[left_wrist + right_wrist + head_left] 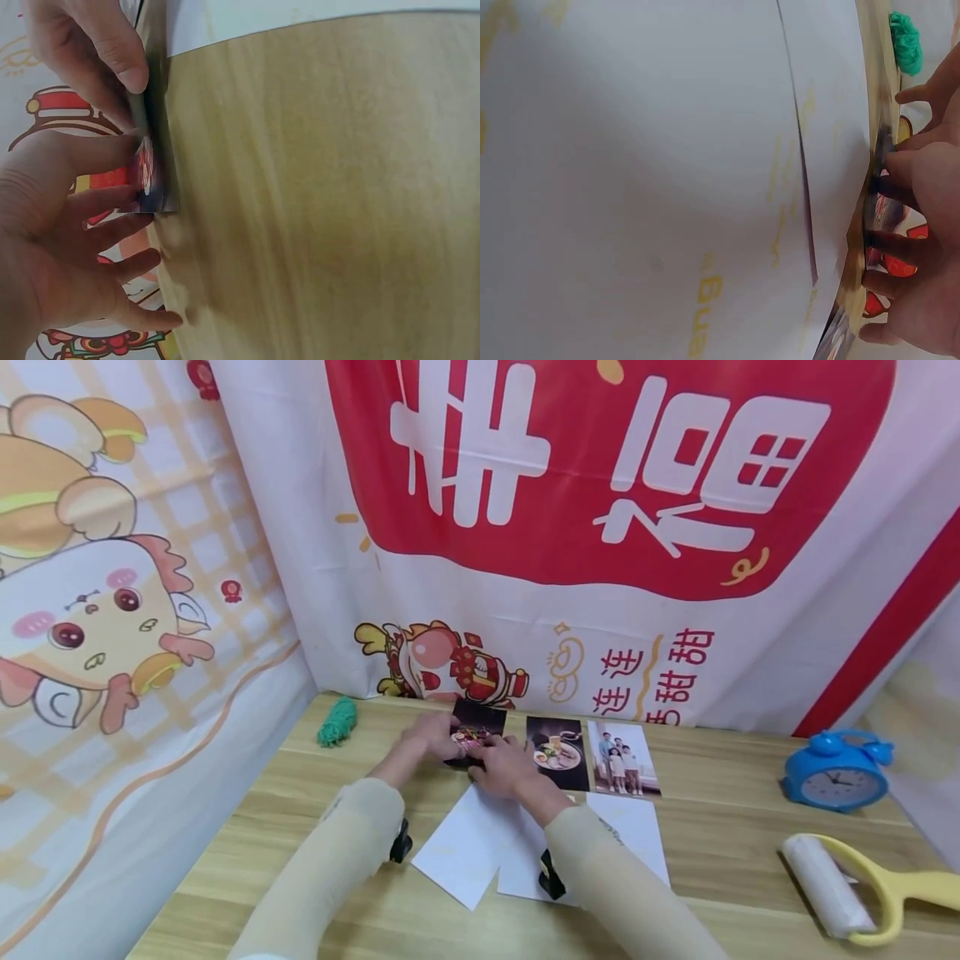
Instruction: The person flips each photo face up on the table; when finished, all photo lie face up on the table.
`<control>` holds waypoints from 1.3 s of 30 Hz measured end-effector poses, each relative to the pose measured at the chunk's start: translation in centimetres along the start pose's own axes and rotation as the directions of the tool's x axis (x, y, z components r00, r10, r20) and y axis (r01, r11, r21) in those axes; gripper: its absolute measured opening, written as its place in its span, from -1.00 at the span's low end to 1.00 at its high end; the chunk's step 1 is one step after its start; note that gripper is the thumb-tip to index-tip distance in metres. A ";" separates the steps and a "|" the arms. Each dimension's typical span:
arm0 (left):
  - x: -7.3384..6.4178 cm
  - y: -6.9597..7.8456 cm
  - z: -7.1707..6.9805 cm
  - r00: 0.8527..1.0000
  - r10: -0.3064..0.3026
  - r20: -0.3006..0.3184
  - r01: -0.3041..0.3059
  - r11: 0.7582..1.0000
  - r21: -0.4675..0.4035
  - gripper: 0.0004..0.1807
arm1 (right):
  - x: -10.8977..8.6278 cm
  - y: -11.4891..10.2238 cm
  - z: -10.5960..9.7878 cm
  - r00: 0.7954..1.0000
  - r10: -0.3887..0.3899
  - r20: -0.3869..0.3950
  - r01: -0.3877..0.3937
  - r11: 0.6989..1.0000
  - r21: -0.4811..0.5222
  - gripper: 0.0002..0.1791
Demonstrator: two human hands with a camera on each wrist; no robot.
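Note:
At the back of the table, a dark food photo (480,717) lies between my hands, its near edge tilted up off the wood. My left hand (433,737) pinches its left side between thumb and index finger, the other fingers spread, as the left wrist view shows with the photo (147,176) almost edge-on. On the near right side my right hand (510,766) pinches the same photo by its edge. Just right of it lie a second food photo (558,753), showing a plate, and a family photo (622,758). White sheets (459,852) with faint yellow print lie under my right forearm.
A green yarn bundle (337,722) sits at the back left. To the right stand a blue alarm clock (838,772) and a roller with a yellow handle (828,885). A printed cloth (480,568) hangs right behind the table's back edge.

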State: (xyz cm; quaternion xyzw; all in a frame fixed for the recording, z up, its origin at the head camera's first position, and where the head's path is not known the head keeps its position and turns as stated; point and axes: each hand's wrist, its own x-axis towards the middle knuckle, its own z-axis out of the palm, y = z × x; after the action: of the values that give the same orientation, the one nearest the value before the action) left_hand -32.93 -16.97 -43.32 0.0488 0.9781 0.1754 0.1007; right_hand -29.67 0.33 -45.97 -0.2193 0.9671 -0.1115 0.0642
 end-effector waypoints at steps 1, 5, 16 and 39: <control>-0.1 0.1 0.1 1.000 -0.013 0.008 0.013 1.000 0.003 -0.33 | 0.0 -0.1 0.1 1.000 0.015 0.006 -0.015 1.000 -0.007 -0.54; -0.3 0.1 0.4 0.999 -0.045 0.020 0.045 0.999 0.023 -0.24 | 0.0 -0.3 0.1 0.999 0.035 0.014 -0.035 0.999 -0.026 -0.58; -0.7 0.1 1.0 0.997 -0.079 -0.010 0.079 0.996 0.033 -0.32 | 0.2 -0.3 -0.1 0.999 0.023 0.036 -0.022 1.000 -0.008 -0.56; -6.9 0.0 1.1 0.865 0.377 0.332 -0.373 0.925 -0.079 -0.16 | -7.0 8.1 -5.6 0.998 -0.011 -0.067 0.010 1.000 -0.019 -0.53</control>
State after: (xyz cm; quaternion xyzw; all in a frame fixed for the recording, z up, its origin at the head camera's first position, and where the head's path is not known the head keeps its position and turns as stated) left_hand -25.94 -17.54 -43.13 0.2667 0.9165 0.1863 0.2328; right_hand -27.69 11.57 -41.95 -0.2212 0.9686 -0.1099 0.0291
